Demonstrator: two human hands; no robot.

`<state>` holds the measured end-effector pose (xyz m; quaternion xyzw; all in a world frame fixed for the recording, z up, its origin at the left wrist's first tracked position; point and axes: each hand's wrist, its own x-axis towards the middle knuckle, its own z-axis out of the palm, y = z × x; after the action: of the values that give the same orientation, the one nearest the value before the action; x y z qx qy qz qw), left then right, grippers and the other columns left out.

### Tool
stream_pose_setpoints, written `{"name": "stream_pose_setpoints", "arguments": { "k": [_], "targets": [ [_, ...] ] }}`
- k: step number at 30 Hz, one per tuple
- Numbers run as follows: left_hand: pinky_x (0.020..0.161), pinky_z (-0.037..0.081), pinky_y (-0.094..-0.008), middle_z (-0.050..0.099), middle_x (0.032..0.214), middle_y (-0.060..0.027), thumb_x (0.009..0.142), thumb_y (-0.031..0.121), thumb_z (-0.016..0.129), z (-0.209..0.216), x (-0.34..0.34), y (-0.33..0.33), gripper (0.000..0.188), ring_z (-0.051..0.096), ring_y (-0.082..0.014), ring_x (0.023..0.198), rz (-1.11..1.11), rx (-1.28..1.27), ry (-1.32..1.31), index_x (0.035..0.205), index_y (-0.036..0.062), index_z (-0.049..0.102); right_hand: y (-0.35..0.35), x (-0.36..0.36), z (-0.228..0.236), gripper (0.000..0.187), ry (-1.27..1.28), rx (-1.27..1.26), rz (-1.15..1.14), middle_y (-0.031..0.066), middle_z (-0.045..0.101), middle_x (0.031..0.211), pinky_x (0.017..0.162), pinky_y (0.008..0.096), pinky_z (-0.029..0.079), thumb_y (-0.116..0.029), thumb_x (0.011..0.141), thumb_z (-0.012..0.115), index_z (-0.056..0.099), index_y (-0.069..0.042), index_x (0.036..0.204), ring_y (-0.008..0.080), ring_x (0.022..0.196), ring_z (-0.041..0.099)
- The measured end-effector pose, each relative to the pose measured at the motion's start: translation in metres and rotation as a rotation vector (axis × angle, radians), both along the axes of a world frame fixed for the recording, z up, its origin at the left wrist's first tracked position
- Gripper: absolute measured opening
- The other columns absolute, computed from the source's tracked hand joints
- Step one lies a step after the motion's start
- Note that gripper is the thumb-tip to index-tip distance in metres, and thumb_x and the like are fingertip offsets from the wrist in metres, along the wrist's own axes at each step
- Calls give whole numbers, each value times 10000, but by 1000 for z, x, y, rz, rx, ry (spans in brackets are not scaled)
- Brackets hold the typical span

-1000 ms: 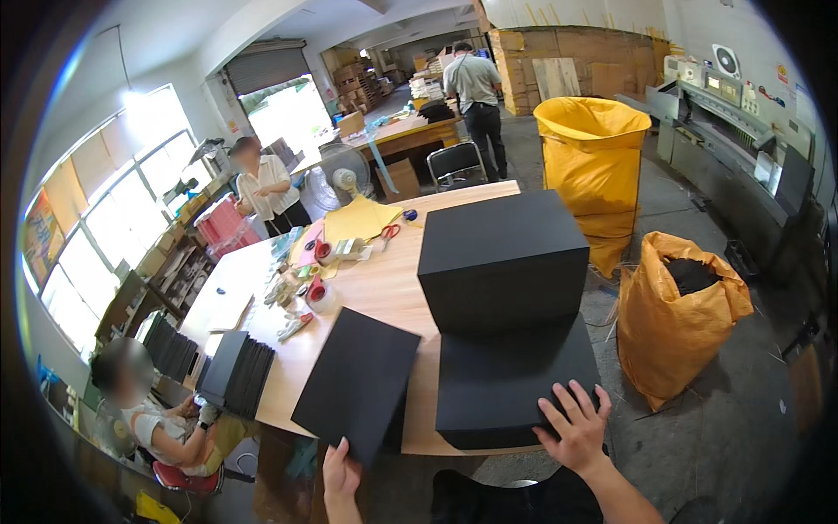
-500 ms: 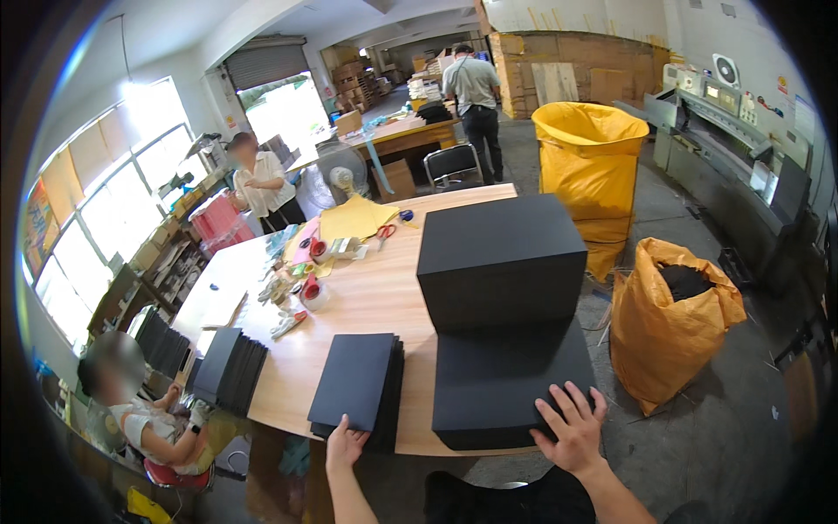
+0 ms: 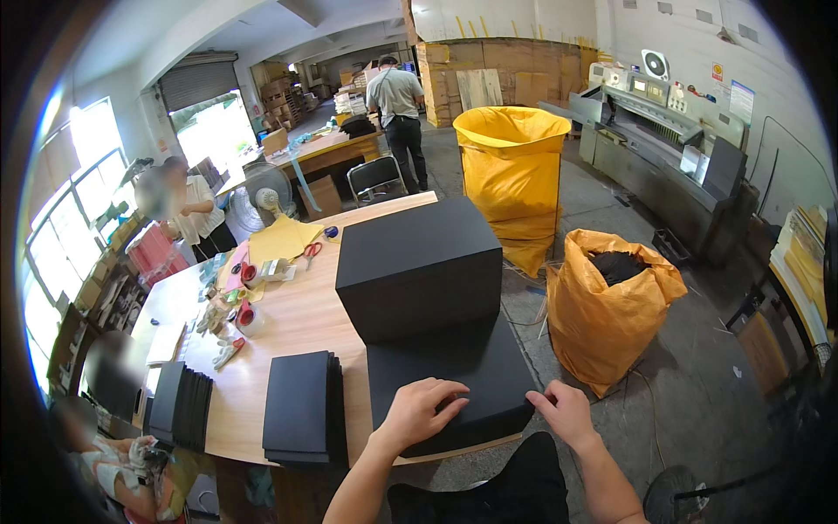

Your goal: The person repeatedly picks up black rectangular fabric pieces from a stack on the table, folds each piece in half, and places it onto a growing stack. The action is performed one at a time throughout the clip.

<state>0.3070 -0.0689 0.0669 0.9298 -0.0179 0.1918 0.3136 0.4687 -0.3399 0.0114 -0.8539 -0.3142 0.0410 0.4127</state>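
Nearest me on the wooden table is a low, wide stack of black sheets [image 3: 428, 367]. My left hand [image 3: 426, 412] is over its top near the front, thumb apart from the bent fingers, holding nothing visible. At the stack's front right corner is my right hand [image 3: 566, 414], its thumb tip at the edge and its fingers loosely bent and apart from the thumb. A tall black block-like stack [image 3: 419, 266] stands on the rear part of the low one. To the left lies a smaller pile of black sheets [image 3: 301, 406], with no hand on it.
The wooden table [image 3: 297, 306] also bears tape rolls [image 3: 248, 319], red scissors [image 3: 309, 253] and yellow paper [image 3: 284, 240]. Right of it stand a tall yellow bag [image 3: 511, 192] and an orange sack [image 3: 611, 314]. Several people are nearby, one seated at lower left [image 3: 131, 472].
My left hand has left the smaller pile and moved right, over the low stack. My right hand has shifted from the stack's top to its right corner. The view has turned right.
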Motion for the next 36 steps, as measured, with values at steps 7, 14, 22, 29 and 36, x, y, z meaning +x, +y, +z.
{"name": "stream_pose_setpoints", "arguments": {
  "k": [7,14,22,29,36],
  "targets": [
    [855,618,-357,805,1041,-113,986,126,789,-20,3,6,120,769,-278,971,60,-256,43,1069,44,818,31,-4,71,559,-35,-81,42,217,687,774,669,532,531,-524,1043,718,614,-33,797,440,740,691],
    [956,610,-386,774,1225,-120,915,124,878,-24,5,7,218,745,-299,1137,13,-304,-111,1117,62,824,74,-8,50,409,585,597,24,-19,542,673,484,264,399,-283,1093,709,496,-105,793,65,550,548],
    [997,601,-383,755,1293,-114,798,248,999,-16,4,11,442,741,-280,1191,-95,-294,-68,1161,67,822,79,-2,48,379,830,743,67,-26,516,636,465,248,415,-223,1098,679,533,-124,762,101,508,554],
    [1000,591,-361,772,1255,-113,787,200,1007,-19,3,12,437,742,-269,1195,-60,-374,-46,1148,57,807,74,1,49,403,808,681,92,-19,532,646,467,254,420,-256,1098,694,518,-131,758,106,523,576],
    [1024,589,-385,701,1401,-182,952,52,817,-16,3,0,343,733,-324,1212,26,-465,-71,1292,87,793,79,-4,45,437,1,324,22,-1,574,641,479,260,443,-298,1101,700,529,-111,745,97,534,576]
  ]
}}
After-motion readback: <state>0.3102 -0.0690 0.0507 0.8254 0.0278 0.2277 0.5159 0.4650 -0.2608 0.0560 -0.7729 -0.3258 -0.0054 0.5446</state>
